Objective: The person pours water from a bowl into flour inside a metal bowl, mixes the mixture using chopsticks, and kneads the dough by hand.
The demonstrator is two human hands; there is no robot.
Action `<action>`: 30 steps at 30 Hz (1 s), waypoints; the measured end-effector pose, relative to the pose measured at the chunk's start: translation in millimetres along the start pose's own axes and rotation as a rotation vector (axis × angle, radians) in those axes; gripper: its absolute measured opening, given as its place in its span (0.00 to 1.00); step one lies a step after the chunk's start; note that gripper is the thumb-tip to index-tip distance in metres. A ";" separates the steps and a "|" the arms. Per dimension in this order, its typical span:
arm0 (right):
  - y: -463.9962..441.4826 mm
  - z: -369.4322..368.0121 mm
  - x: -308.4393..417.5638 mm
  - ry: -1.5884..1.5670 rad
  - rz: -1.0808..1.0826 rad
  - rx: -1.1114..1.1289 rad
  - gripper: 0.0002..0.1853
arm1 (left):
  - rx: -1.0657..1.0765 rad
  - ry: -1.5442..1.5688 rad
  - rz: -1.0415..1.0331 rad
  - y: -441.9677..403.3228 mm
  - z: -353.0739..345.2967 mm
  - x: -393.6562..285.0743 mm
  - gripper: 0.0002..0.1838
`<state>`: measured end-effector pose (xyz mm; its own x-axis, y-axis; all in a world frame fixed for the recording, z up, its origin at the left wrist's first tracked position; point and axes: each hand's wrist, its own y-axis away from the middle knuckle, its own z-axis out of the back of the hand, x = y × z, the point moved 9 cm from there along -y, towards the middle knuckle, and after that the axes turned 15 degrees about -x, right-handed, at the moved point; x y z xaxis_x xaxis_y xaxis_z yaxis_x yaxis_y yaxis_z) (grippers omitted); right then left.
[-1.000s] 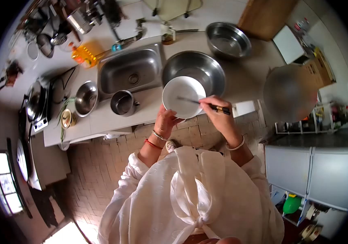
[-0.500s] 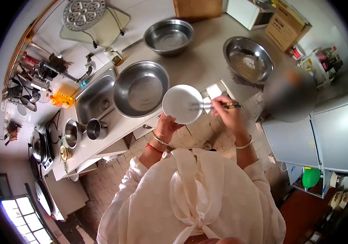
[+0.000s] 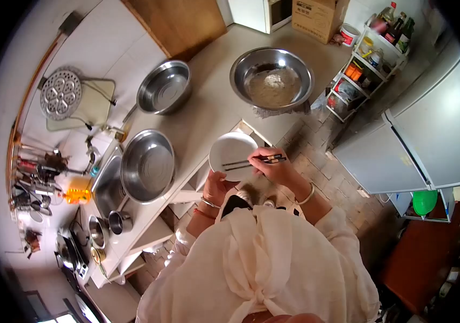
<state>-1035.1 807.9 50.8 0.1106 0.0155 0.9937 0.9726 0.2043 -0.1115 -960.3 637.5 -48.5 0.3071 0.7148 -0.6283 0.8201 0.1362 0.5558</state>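
Note:
My left hand [image 3: 218, 188] is closed on the lower left rim of a white bowl [image 3: 231, 144], held in front of my body by the counter's edge. In my right hand [image 3: 272, 168] is a pair of dark chopsticks [image 3: 235, 164], whose tips reach into the bowl. The bowl's inside looks white; any contents cannot be made out. Beyond the bowl, on the counter, a steel basin [image 3: 238, 75] holds pale flour [image 3: 274, 81] in a low mound. My hands are apart from that basin.
Two more steel basins, a near one [image 3: 147, 167] and a farther one [image 3: 164, 87], stand left on the counter [image 3: 208, 97]. By the sink [image 3: 107, 185] are a steel pot [image 3: 119, 222] and small bowl. Rightward are a bottle rack [image 3: 367, 70] and a fridge [image 3: 402, 134].
My view has turned right, so the flour basin now lies almost straight ahead. The bowl stays in my left hand. The chopsticks, blurred before, show clearly with their tips in the bowl.

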 end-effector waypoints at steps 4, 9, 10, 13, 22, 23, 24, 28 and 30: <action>-34.2 47.0 5.8 0.146 0.176 -0.217 0.04 | -0.054 -0.094 0.034 -29.6 -13.0 -1.7 0.33; -62.3 38.5 -20.1 -0.064 -0.172 0.015 0.06 | -0.068 -0.167 -0.018 -69.0 -53.7 -22.7 0.31; -76.6 52.3 -7.8 -0.042 -0.128 -0.031 0.06 | -0.074 -0.150 -0.008 -79.5 -61.5 -28.4 0.31; -114.9 107.4 -11.7 -0.150 -0.215 -0.255 0.07 | -0.085 -0.114 -0.001 -117.6 -76.6 -40.1 0.37; -235.3 201.0 -59.3 -0.031 -0.148 -0.642 0.09 | -0.134 -0.146 -0.147 -188.7 -106.7 -103.5 0.35; -248.6 197.6 -70.6 0.050 -0.092 -0.622 0.09 | -0.147 -0.148 -0.150 -194.3 -104.4 -105.6 0.35; -259.9 191.9 -82.4 0.127 -0.037 -0.605 0.09 | -0.223 -0.173 -0.189 -192.7 -105.5 -112.6 0.35; -275.8 149.8 -128.5 0.273 0.074 -0.440 0.06 | -0.242 -0.170 -0.238 -200.1 -117.5 -122.5 0.34; -270.4 128.9 -143.0 0.248 0.032 -0.305 0.06 | -0.302 -0.152 -0.258 -196.0 -127.2 -125.2 0.32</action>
<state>-1340.3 876.6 -60.3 0.1517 -0.2278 0.9618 0.9799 -0.0932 -0.1766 -1221.0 608.6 -9.5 0.1966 0.5252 -0.8279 0.7080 0.5081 0.4905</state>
